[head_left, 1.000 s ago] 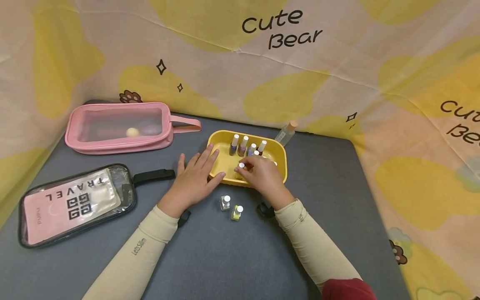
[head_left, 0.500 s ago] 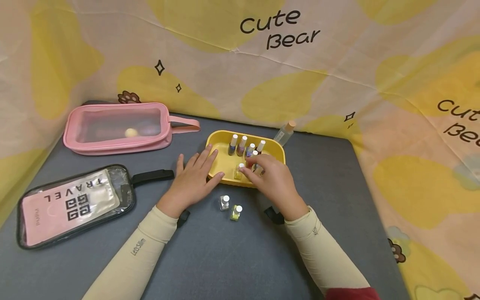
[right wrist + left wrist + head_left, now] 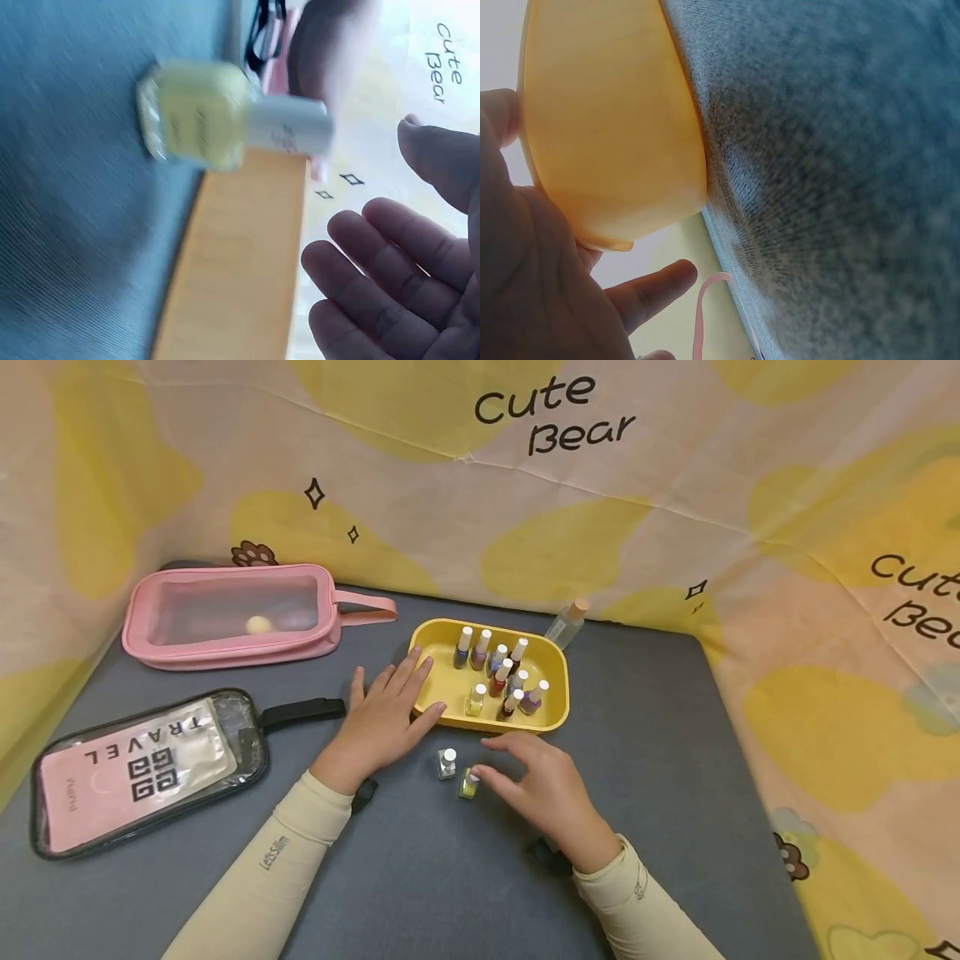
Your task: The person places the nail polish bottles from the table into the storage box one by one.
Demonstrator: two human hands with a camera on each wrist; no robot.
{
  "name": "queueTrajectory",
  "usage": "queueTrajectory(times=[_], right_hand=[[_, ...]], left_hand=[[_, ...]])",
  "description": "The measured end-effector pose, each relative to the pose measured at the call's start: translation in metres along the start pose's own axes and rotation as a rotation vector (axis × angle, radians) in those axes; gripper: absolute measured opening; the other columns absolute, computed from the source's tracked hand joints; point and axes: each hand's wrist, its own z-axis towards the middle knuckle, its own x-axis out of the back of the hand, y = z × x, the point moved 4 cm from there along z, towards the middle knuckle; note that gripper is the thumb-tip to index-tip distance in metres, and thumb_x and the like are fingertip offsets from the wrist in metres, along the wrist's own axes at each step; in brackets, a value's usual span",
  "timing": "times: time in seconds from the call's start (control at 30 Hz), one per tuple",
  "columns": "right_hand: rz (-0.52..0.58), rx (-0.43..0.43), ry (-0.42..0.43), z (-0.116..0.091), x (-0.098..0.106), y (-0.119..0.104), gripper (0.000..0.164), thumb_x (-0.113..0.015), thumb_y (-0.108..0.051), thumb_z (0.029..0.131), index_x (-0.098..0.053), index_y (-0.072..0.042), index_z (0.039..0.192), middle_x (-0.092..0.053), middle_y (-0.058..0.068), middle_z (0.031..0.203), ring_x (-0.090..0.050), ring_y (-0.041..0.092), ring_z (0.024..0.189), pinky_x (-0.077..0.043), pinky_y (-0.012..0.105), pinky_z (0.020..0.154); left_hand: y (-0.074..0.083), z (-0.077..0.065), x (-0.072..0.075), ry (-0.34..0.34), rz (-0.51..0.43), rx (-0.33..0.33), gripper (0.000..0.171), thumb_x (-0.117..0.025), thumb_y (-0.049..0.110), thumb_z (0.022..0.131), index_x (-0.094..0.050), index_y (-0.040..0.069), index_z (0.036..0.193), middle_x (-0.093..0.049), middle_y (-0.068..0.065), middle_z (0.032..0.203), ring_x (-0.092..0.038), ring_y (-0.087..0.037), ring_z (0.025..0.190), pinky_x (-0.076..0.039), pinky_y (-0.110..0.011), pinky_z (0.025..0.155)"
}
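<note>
My left hand rests with spread fingers on the left end of a yellow tray. In the left wrist view its thumb and fingers lie against the rim of the tray. Several nail polish bottles stand inside the tray, among them a yellow one at the front and a red one. In front of the tray, a yellow-green nail polish bottle and a clear one stand upright on the table. My right hand is beside the yellow-green bottle, thumb and fingers apart, holding nothing.
A pink zip bag lies at the back left. Nearer on the left is a clear black-edged travel bag with its black strap reaching toward my left hand. A clear bottle with a peach cap stands behind the tray's right end.
My right hand has let go of the yellow nail polish bottle in the tray and moved back toward me, to the yellow-green one on the table. The left hand stays on the tray.
</note>
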Motion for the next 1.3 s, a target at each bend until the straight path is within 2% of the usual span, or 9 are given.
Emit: queueTrajectory(times=[0.4, 0.53, 0.63, 0.8, 0.9, 1.0, 1.1, 1.17, 1.3], right_hand=[[0.02, -0.026, -0.062, -0.014, -0.03, 0.004, 0.03, -0.092, -0.028, 0.086, -0.082, -0.016, 0.111, -0.077, -0.005, 0.108, -0.071, 0.01, 0.099, -0.059, 0.036, 0.085], [0.006, -0.028, -0.071, -0.013, -0.029, 0.003, 0.022, -0.091, -0.026, 0.087, -0.081, -0.016, 0.104, -0.076, -0.006, 0.102, -0.069, 0.008, 0.091, -0.058, 0.034, 0.08], [0.005, -0.027, -0.076, -0.007, -0.021, 0.0, 0.019, -0.09, -0.025, 0.088, -0.081, -0.016, 0.102, -0.076, -0.007, 0.1, -0.07, 0.009, 0.09, -0.059, 0.035, 0.081], [0.024, -0.049, -0.046, 0.019, 0.008, -0.005, 0.022, -0.09, -0.027, 0.089, -0.081, -0.013, 0.104, -0.076, -0.004, 0.1, -0.072, 0.016, 0.093, -0.059, 0.04, 0.082], [0.034, -0.068, -0.008, 0.042, 0.026, -0.005, 0.022, -0.089, -0.028, 0.09, -0.081, -0.012, 0.104, -0.076, -0.003, 0.1, -0.07, 0.017, 0.091, -0.059, 0.042, 0.081], [0.055, -0.081, 0.006, 0.069, 0.036, -0.003, 0.018, -0.087, -0.028, 0.092, -0.081, -0.014, 0.103, -0.075, -0.005, 0.096, -0.07, 0.014, 0.088, -0.06, 0.041, 0.077], [0.061, -0.083, 0.0, 0.095, 0.034, 0.002, 0.016, -0.085, -0.028, 0.094, -0.081, -0.015, 0.103, -0.075, -0.006, 0.093, -0.071, 0.014, 0.085, -0.058, 0.037, 0.072], [0.037, -0.091, -0.017, 0.109, 0.027, 0.009, 0.016, -0.083, -0.029, 0.095, -0.08, -0.015, 0.103, -0.076, -0.005, 0.094, -0.073, 0.016, 0.088, -0.058, 0.037, 0.075], [-0.029, -0.134, -0.067, 0.126, 0.01, 0.021, 0.019, -0.081, -0.03, 0.098, -0.079, -0.013, 0.106, -0.077, -0.001, 0.097, -0.074, 0.021, 0.089, -0.058, 0.038, 0.078]], left_hand=[[0.001, -0.001, 0.002, 0.007, -0.005, -0.003, 0.079, -0.043, 0.06, 0.109, -0.02, 0.018, 0.172, -0.009, -0.004, 0.178, -0.026, -0.044, 0.155, 0.005, -0.071, 0.121], [0.001, -0.001, 0.002, 0.002, -0.014, -0.004, 0.079, -0.044, 0.06, 0.109, -0.02, 0.018, 0.172, -0.009, -0.004, 0.178, -0.026, -0.044, 0.155, 0.007, -0.07, 0.121], [0.001, -0.001, 0.001, -0.001, -0.014, -0.003, 0.079, -0.044, 0.06, 0.109, -0.02, 0.018, 0.172, -0.008, -0.004, 0.178, -0.026, -0.044, 0.155, 0.007, -0.07, 0.121], [0.0, -0.001, 0.001, -0.003, -0.005, 0.002, 0.08, -0.044, 0.06, 0.109, -0.019, 0.018, 0.172, -0.008, -0.005, 0.178, -0.026, -0.044, 0.155, 0.007, -0.07, 0.121], [0.0, -0.001, 0.001, -0.002, -0.008, 0.001, 0.08, -0.044, 0.06, 0.109, -0.02, 0.018, 0.172, -0.009, -0.005, 0.178, -0.026, -0.045, 0.155, 0.007, -0.07, 0.121], [0.0, -0.001, 0.002, -0.003, -0.015, -0.003, 0.079, -0.044, 0.06, 0.109, -0.02, 0.018, 0.172, -0.009, -0.005, 0.178, -0.026, -0.045, 0.155, 0.007, -0.07, 0.121], [0.0, -0.001, 0.002, -0.004, -0.019, -0.007, 0.079, -0.043, 0.061, 0.109, -0.02, 0.018, 0.172, -0.008, -0.004, 0.178, -0.026, -0.045, 0.155, 0.008, -0.07, 0.12], [0.0, -0.001, 0.002, -0.002, -0.022, -0.011, 0.079, -0.043, 0.061, 0.109, -0.02, 0.018, 0.172, -0.008, -0.004, 0.178, -0.026, -0.045, 0.155, 0.007, -0.07, 0.12], [0.0, -0.001, 0.002, 0.011, -0.023, -0.021, 0.078, -0.042, 0.061, 0.109, -0.022, 0.018, 0.172, -0.009, -0.003, 0.178, -0.028, -0.045, 0.154, 0.006, -0.071, 0.12]])
